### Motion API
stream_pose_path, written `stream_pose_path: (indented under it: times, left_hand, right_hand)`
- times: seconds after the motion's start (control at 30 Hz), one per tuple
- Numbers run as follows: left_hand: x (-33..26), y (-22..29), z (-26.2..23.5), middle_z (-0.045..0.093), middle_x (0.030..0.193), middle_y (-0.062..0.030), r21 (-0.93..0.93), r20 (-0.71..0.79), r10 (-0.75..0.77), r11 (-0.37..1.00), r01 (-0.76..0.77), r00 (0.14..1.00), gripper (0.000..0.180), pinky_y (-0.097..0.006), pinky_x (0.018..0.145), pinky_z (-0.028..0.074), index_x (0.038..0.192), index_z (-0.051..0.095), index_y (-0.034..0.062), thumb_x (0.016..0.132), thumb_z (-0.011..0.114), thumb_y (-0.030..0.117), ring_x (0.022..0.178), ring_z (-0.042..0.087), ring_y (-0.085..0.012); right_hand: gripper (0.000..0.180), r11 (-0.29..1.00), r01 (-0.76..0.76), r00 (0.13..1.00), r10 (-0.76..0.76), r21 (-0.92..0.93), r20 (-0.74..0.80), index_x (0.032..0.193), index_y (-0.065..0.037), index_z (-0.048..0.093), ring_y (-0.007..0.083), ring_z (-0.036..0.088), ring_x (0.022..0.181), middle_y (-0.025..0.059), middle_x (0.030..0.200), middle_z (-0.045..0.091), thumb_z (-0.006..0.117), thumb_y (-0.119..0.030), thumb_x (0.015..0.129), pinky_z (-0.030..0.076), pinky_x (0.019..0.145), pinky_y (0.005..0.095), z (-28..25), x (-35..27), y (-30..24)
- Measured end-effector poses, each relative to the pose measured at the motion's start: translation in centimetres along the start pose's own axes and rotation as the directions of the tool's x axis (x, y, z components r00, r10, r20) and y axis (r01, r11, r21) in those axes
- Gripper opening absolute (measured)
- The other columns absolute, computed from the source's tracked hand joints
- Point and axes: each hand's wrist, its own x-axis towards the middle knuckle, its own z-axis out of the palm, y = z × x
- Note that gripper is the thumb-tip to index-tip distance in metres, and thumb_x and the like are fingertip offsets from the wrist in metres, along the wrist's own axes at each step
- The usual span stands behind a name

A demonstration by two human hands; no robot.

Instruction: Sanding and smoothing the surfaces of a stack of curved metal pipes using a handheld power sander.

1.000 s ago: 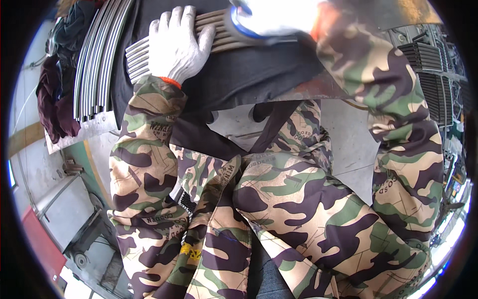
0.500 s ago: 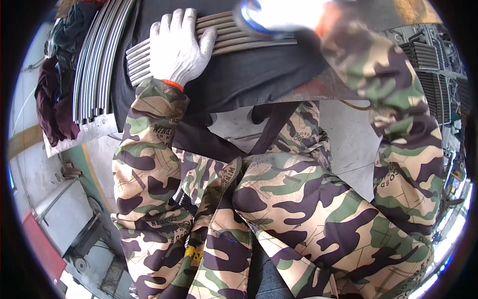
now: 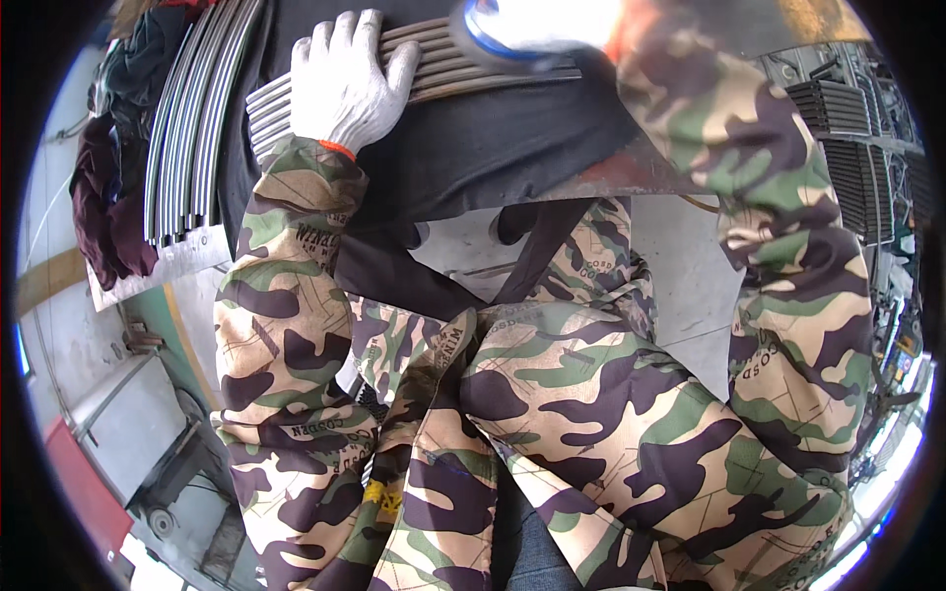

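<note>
Several thin metal rods [image 3: 439, 71] lie side by side on a black cloth [image 3: 493, 143] over the bench. My left hand [image 3: 347, 91], in a white knit glove with an orange cuff, rests flat across their left part with its fingers extended. Over the right part of the rods is my right hand [image 3: 567, 22], also gloved in white, blurred and washed out by glare. It bears on a rounded pad with a blue and grey rim [image 3: 477, 37], which touches or nearly touches the rods. The fingers of that hand are not distinct.
More shiny rods [image 3: 202, 128] lie in a curved-looking row at the bench's left end, beside dark crumpled clothes [image 3: 108, 212]. The bench's worn front edge [image 3: 631, 177] is before my legs. Racks of stacked dark bars [image 3: 838, 113] stand at right; a wheeled cart [image 3: 138, 414] stands lower left.
My right hand and the blue-rimmed pad have shifted slightly left along the rods. My left hand and the rods under it have moved slightly left and away from me.
</note>
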Motion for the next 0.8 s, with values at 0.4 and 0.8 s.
stream_pose_path:
  times: [0.4,0.8]
  left_hand:
    - [0.8,-0.3,-0.2,0.068,0.132,-0.0158,-0.091,-0.048,0.024,0.995,-0.029,0.999,0.064,-0.051,0.106,0.046,0.134,0.066,0.0022,0.097,0.065,0.055,0.122,0.063,-0.0350]
    - [2.1,0.7,0.4,0.070,0.127,-0.0143,0.007,-0.031,-0.091,0.996,0.092,0.995,0.047,-0.051,0.103,0.046,0.131,0.066,0.0030,0.101,0.062,0.038,0.119,0.063,-0.0336]
  right_hand:
    - [0.025,0.999,-0.009,0.998,0.006,0.050,0.056,0.100,-0.005,0.069,0.0439,0.071,0.087,0.0232,0.090,0.069,0.065,-0.028,0.092,0.058,0.078,0.0515,-1.0,-0.8,-1.2]
    - [0.023,0.999,-0.038,0.999,0.038,0.029,0.032,0.096,-0.007,0.068,0.0411,0.070,0.087,0.0202,0.091,0.067,0.067,-0.030,0.091,0.057,0.077,0.0512,-1.7,-1.6,0.8]
